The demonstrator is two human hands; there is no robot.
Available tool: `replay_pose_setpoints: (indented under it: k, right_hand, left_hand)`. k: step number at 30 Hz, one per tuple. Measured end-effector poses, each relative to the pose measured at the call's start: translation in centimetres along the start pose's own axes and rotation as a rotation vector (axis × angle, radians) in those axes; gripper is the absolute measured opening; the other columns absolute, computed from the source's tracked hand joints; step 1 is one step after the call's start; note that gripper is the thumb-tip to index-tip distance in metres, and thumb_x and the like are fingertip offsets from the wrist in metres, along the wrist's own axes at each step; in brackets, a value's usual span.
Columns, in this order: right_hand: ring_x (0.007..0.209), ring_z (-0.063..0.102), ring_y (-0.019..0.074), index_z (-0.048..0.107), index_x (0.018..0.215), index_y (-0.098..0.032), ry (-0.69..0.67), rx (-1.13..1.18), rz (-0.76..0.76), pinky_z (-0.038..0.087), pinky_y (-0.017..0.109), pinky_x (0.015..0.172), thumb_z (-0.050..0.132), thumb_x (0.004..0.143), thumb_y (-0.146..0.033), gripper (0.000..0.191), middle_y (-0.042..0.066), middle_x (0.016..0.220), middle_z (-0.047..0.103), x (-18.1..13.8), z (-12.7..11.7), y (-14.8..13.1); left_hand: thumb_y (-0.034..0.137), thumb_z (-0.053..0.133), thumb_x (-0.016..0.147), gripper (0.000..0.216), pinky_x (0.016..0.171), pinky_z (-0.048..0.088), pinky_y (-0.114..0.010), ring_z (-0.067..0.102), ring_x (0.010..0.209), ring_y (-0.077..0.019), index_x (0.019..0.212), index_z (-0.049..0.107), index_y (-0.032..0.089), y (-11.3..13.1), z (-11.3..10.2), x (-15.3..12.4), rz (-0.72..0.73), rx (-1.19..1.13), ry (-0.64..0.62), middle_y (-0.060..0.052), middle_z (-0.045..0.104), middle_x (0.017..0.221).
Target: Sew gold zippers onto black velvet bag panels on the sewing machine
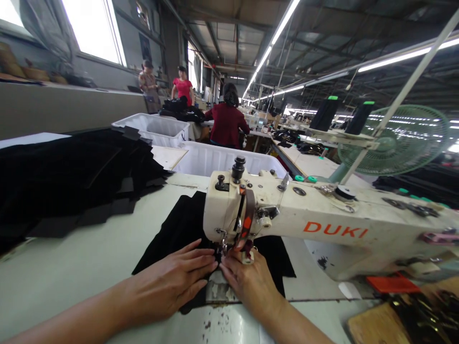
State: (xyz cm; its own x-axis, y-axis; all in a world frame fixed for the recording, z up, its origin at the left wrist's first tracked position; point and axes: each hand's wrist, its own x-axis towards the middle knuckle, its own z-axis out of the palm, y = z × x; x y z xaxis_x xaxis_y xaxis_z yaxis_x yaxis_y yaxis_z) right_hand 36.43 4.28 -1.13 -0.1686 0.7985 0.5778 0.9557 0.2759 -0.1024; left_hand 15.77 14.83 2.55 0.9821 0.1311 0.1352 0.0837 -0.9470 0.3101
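A cream sewing machine (322, 224) marked DUKI stands on the pale table (71, 267). A piece of black fabric (179, 229) lies under its needle end. My left hand (175, 282) rests flat on the fabric, fingers stretched toward the needle. My right hand (247, 279) lies on the fabric just below the presser foot, its fingertips meeting the left hand's; its fingers look extended and pressed down.
A pile of black fabric pieces (68, 181) covers the table's left. White bins (211, 160) stand behind the machine. A green fan (394, 141) is at right. A seated person in red (226, 122) and two standing people work farther back.
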Motion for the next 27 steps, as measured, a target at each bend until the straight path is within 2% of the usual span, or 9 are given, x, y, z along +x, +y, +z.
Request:
replay_pose_setpoints:
  k: [9,16,23,27]
  right_hand:
    - [0.091,0.065,0.0225,0.068,0.102,-0.022,0.033,0.047,-0.076,0.051,0.034,0.084,0.058,0.092,-0.015,0.016,0.003,0.099,0.072,0.3,-0.2,0.9]
    - [0.089,0.064,0.0225,0.068,0.103,-0.022,0.074,0.041,-0.076,0.050,0.035,0.082,0.062,0.089,-0.015,0.017,0.002,0.099,0.072,0.3,-0.2,1.1]
    - [0.083,0.064,0.0200,0.070,0.098,-0.023,0.101,0.037,-0.046,0.048,0.035,0.085,0.063,0.089,-0.017,0.013,0.001,0.089,0.071,0.2,0.1,1.3]
    - [0.086,0.064,0.0216,0.071,0.100,-0.022,0.118,0.020,-0.033,0.050,0.035,0.083,0.061,0.090,-0.018,0.014,0.003,0.091,0.072,0.0,0.2,1.1]
  left_hand:
    - [0.033,0.049,0.100,0.055,0.119,0.020,-0.049,0.039,0.138,-0.0247,0.151,0.031,0.027,0.1,-0.1,-0.4,-0.013,0.029,0.019,-0.004,0.043,0.151]
    - [0.035,0.049,0.100,0.061,0.119,0.020,-0.048,0.035,0.140,-0.0254,0.154,0.022,0.025,-0.3,0.3,-0.5,0.002,0.101,0.045,-0.005,0.037,0.153]
    - [0.038,0.049,0.100,0.062,0.119,0.021,-0.048,0.036,0.140,-0.0257,0.154,0.021,0.024,-0.1,0.2,-0.5,-0.020,0.153,0.033,-0.005,0.038,0.153]
    - [0.037,0.050,0.099,0.064,0.119,0.020,-0.048,0.035,0.141,-0.0268,0.154,0.020,0.024,-0.2,0.3,-0.4,-0.008,0.133,0.051,-0.005,0.036,0.154]
